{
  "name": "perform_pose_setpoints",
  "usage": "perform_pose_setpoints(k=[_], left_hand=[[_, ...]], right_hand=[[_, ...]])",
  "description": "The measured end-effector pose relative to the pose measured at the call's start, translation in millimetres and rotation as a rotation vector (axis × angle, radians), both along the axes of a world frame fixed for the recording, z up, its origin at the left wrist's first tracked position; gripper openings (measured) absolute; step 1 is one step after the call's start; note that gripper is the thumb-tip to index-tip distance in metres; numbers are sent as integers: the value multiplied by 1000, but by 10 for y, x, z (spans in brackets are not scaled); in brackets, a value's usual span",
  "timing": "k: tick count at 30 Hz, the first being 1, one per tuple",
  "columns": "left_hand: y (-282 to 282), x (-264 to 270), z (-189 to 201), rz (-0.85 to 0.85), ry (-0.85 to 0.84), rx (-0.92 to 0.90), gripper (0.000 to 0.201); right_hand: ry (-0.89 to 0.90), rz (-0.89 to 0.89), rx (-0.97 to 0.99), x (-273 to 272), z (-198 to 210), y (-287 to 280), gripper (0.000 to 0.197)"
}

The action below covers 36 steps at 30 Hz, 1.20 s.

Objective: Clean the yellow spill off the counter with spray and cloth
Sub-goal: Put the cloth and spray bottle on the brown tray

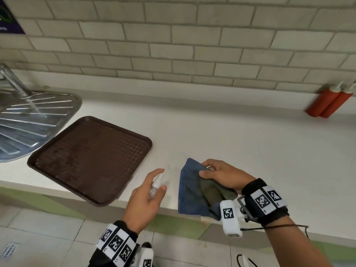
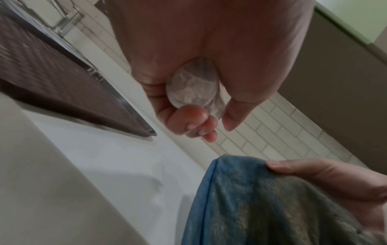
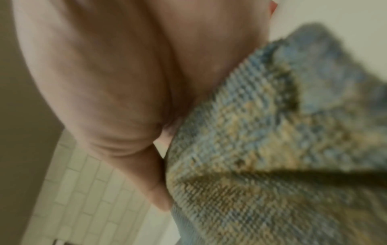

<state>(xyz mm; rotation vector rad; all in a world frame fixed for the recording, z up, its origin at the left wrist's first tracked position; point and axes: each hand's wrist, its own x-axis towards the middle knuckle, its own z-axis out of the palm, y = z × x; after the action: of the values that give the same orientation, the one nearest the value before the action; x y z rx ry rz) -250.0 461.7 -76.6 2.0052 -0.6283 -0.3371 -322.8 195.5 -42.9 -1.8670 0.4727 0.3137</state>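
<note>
Beside left hand (image 1: 144, 197): counter (image 1: 231, 151) looking clean, wiping seemingly finishing.
Gripping spray bottle (image 1: 156, 185); right hand (image 1: 223, 175) clutching yellow-stained cloth (image 1: 192, 191).

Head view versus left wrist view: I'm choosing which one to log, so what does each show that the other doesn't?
Only the head view shows the two red bottles by the wall, the steel drainboard, both wristbands and the whole brown tray.

Only the left wrist view shows the clear spray bottle end-on, with the fingers curled under it.

Both show the left hand gripping the bottle, the right hand holding the yellow-stained blue cloth, the tray, the white counter and the tiled wall.
</note>
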Motion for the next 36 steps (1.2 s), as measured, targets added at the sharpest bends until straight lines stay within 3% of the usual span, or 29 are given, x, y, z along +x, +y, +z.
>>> perform_pose_setpoints(k=[7,13,16,21,23,28,33,36], left_hand=[[487,567,182,94,-19,-39,39],[1091,1219,259,185,9,-45,39],[1367,1564,206,219,-14,-27,39],[1685,2054,128,276,-11,5,38],[1768,2211,93,286,8,17,39],[1917,2549,21,334,23,46,42],[2013,2939,-84,396,68,59,41],[1946,3187,-98,381,67,87,36]], right_hand=[[-136,7,245,775,415,505,32],[-142,0,239,1881,629,918,23],[-158,0,112,2445,676,1094,15],[-194,227,-525,3075,624,1579,22],[-207,339,-668,3150,425,1902,24],[-161,585,-857,2966,-398,2598,34],[-174,535,-1020,2564,-810,2928,55],[-222,504,-1004,2440,-939,2941,64]])
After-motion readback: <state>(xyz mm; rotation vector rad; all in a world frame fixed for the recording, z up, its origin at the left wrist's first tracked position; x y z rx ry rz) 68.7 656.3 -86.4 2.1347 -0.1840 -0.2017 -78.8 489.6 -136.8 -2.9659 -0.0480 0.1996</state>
